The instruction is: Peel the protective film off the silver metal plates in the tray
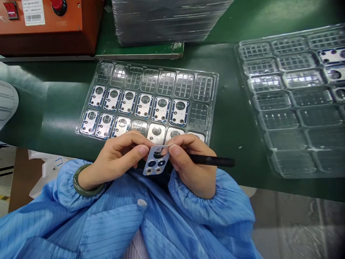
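Plate point(156, 166) is pinched by left hand point(120, 157) and right hand point(194, 175).

No words or numbers can be read. On the orange box point(58, 36), just left of its red knob point(57, 4), sits 1 white label point(32, 11) — small print above 1 barcode point(34, 18) — too blurred to make out.

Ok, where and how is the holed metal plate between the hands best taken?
Probably pinch the holed metal plate at its upper corners, from left and right, as the left hand and right hand do. It is thin, its face broken by a large hole and smaller circles, so edges seem safer.
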Motion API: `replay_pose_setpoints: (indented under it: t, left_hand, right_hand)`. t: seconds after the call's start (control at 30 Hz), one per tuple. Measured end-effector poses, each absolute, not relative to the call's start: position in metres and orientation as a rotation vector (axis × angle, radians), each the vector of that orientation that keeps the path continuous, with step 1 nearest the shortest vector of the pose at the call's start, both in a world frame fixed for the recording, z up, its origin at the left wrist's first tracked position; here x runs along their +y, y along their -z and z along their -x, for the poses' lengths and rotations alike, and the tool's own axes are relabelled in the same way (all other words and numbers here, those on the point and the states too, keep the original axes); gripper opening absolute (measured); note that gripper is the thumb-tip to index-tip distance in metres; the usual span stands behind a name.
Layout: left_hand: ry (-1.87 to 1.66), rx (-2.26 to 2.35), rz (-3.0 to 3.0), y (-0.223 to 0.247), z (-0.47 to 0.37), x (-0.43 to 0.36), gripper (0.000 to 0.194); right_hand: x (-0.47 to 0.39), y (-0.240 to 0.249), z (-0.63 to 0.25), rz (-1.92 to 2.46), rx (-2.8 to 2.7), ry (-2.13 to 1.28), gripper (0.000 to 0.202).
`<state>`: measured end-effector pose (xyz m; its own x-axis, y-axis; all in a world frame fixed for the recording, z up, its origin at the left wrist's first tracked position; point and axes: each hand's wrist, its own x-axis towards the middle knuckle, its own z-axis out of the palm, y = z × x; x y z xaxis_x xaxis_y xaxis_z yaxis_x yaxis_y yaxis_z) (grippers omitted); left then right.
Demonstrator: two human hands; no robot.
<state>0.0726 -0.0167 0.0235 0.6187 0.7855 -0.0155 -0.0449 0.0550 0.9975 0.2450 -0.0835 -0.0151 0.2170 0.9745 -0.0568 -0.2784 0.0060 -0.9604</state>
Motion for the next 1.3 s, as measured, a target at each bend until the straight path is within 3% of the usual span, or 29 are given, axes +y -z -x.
replay_pose_setpoints:
  t: [0.37, 1.3]
  left_hand:
    - [-0.594, 0.71, -1.191, -0.02, -0.074, -0.014, 0.009]
    - [-0.715, 0.75, -1.137, -0.013, -0.082, -0.019, 0.019]
  right_hand:
    - [-0.078, 0.013, -0.246, 1.159, -0.816, -1.204, 0.01]
    - [-0.072, 0.011, -0.249, 1.216, -0.806, -1.267, 0.018]
